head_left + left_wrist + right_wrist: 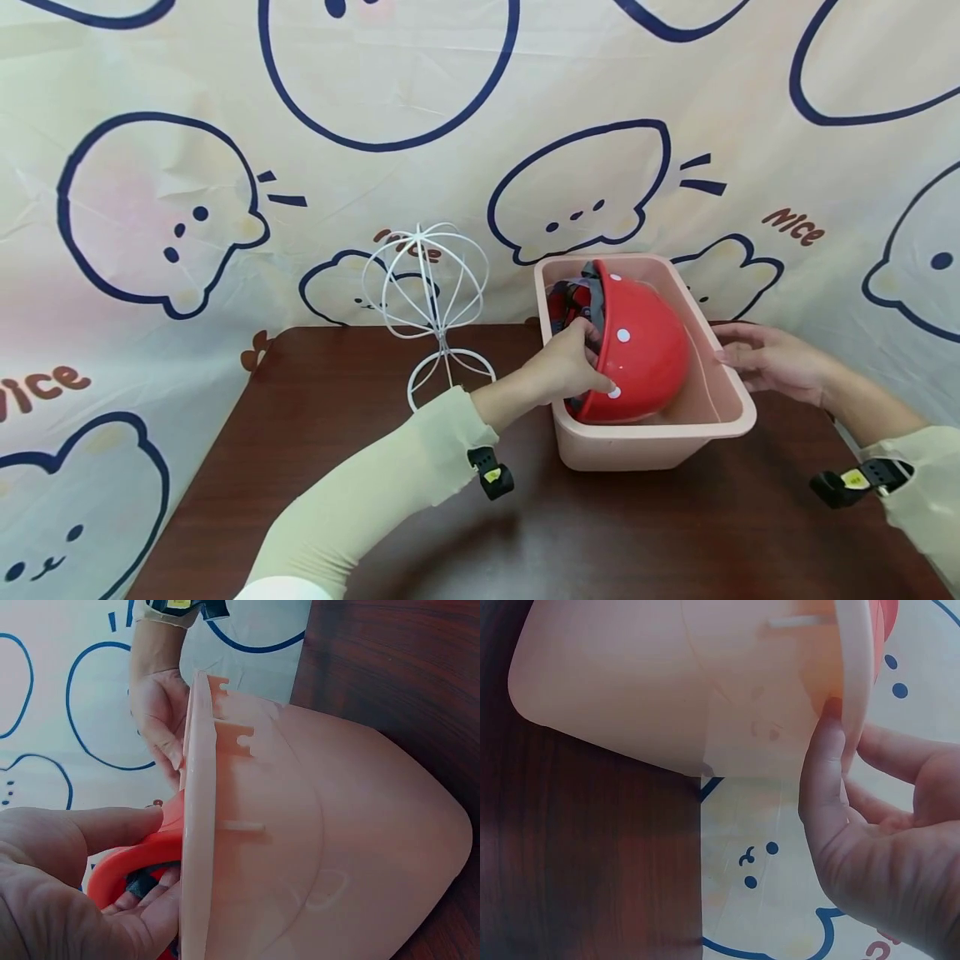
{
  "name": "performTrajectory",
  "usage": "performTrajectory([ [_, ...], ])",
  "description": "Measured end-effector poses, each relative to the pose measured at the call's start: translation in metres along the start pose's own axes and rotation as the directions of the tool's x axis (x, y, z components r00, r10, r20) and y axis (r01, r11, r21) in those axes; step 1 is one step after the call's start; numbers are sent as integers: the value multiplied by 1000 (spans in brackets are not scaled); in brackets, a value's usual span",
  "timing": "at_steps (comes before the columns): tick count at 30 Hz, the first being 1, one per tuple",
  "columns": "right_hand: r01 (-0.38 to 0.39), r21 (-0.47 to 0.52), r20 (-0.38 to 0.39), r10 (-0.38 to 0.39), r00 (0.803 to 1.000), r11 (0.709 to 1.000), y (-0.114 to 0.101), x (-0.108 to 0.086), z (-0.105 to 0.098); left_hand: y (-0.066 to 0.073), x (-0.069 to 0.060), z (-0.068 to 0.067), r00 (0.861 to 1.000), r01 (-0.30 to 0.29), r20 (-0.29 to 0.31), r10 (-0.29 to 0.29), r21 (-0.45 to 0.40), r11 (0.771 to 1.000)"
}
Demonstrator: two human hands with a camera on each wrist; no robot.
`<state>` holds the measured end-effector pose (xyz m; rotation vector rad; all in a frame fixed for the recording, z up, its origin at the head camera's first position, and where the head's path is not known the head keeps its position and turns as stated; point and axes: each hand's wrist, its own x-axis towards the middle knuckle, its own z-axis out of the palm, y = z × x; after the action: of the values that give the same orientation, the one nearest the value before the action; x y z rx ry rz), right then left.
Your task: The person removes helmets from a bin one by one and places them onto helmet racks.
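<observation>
A red helmet (651, 354) with white dots lies on its side in a pink plastic bin (626, 451), its opening facing left. Grey and dark lining and straps show inside the opening. My left hand (573, 364) grips the helmet's near left edge, thumb on the outer shell and fingers inside; the left wrist view shows this red edge (124, 862) just above the bin's rim (198, 847). On the bin's right side, my right hand (783, 362) pinches the rim. In the right wrist view one finger (825, 772) lies under that rim, with the others across it.
A white wire stand (441, 333) with a round cage top stands left of the bin, behind my left forearm. The dark brown wooden table (600, 533) ends at a cartoon-printed cloth (420, 183) at the back. Black cameras (491, 473) are strapped to both wrists.
</observation>
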<state>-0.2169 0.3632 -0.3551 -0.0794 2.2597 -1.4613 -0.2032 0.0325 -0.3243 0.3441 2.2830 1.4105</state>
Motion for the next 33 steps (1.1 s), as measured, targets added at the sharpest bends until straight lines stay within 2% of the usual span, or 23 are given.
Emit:
performTrajectory([
  [3,3,-2,-2,-3,1000,1000,-1,0,0,-1,-1,0,1000,-16,-22,16,10,1000],
  [7,11,-10,-1,-11,1000,1000,-1,0,-1,-5,-3,1,996,-69,-46,70,17,997],
  [11,16,-21,0,-16,1000,1000,0,-1,-2,-11,-3,1,990,-136,-50,136,-15,991],
  [14,20,-24,-3,-20,1000,1000,0,-1,-2,-14,-4,1,986,-162,-51,160,-49,985],
  [26,27,-1,-4,-27,1000,1000,3,-1,2,-14,-8,3,981,-154,-142,136,-125,980],
  [33,26,-26,-17,-26,1000,999,3,-1,2,-13,-11,-7,970,-179,-209,127,-252,951],
])
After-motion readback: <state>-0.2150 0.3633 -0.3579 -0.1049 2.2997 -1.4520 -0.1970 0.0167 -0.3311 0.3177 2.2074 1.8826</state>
